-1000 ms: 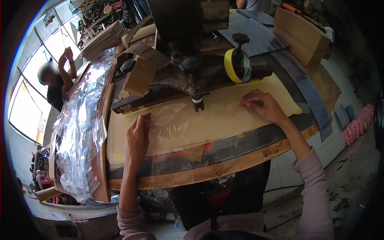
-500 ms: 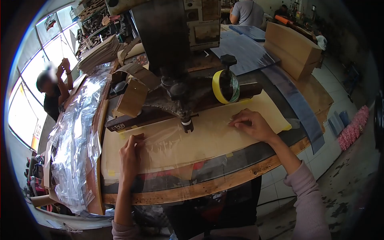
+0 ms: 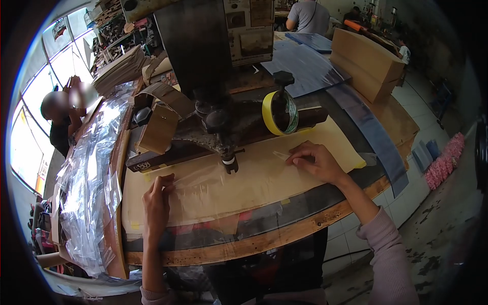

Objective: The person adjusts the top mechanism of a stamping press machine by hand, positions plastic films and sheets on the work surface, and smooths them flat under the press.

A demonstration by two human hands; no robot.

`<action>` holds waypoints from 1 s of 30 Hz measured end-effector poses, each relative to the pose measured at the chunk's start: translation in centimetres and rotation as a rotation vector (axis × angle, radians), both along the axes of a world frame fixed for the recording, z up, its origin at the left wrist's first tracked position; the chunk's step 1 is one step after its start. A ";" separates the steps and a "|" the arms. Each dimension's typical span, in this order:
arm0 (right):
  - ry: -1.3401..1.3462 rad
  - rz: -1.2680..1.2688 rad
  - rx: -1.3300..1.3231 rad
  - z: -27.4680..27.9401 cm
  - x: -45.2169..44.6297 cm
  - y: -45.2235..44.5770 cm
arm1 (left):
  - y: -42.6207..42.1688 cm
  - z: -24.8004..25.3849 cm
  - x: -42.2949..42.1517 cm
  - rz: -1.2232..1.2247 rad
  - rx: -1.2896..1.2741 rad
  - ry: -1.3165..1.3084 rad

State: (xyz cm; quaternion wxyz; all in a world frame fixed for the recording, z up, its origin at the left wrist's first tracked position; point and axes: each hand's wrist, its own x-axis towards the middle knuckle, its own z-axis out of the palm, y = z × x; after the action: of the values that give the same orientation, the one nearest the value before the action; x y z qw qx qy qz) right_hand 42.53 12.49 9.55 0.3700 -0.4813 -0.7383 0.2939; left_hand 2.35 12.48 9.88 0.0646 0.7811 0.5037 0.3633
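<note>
A clear plastic sheet (image 3: pixel 218 201) is stretched between my two hands, over a tan paper sheet (image 3: pixel 317 140) on the dark work surface. My left hand (image 3: pixel 156 203) pinches its left side. My right hand (image 3: pixel 316 161) pinches it on the right, where a small clear corner sticks out past the fingertips. Between and beyond the hands, the press machine's dark metal head (image 3: pixel 218 122) ends in a short forked tip (image 3: pixel 231 165) above the sheet. A yellow tape roll (image 3: pixel 269 114) hangs on a knob of the machine's crossbar.
A wooden edge (image 3: pixel 284 238) borders the table in front of me. Crinkled clear plastic (image 3: pixel 94 188) covers the left side. A cardboard box (image 3: pixel 366 66) and bluish plastic sheets (image 3: pixel 305 68) lie at the back right. One person (image 3: pixel 63 122) is at the left, another (image 3: pixel 310 20) at the back.
The view has shifted slightly, so the table sits a little lower and further left. Both hands keep their pinch, and a clear corner shows more plainly at my right fingertips.
</note>
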 end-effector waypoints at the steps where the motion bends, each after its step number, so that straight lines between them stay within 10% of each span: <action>1: -0.001 0.001 0.004 -0.1 0.1 0.1 | 0.2 0.0 -0.1 -0.002 -0.019 -0.005; 24: -0.026 -0.081 0.037 -1.9 0.0 1.3 | 0.2 -1.5 -0.5 -0.128 0.073 0.035; 30: -0.420 -0.136 0.647 -0.6 -2.9 -0.5 | 0.1 -1.0 -0.1 -0.133 0.137 0.085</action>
State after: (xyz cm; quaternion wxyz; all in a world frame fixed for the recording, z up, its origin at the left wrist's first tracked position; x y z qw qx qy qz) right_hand 39.61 11.98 8.91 0.3623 -0.4372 -0.8188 -0.0842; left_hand 2.24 12.55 8.87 0.0135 0.8303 0.4269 0.3581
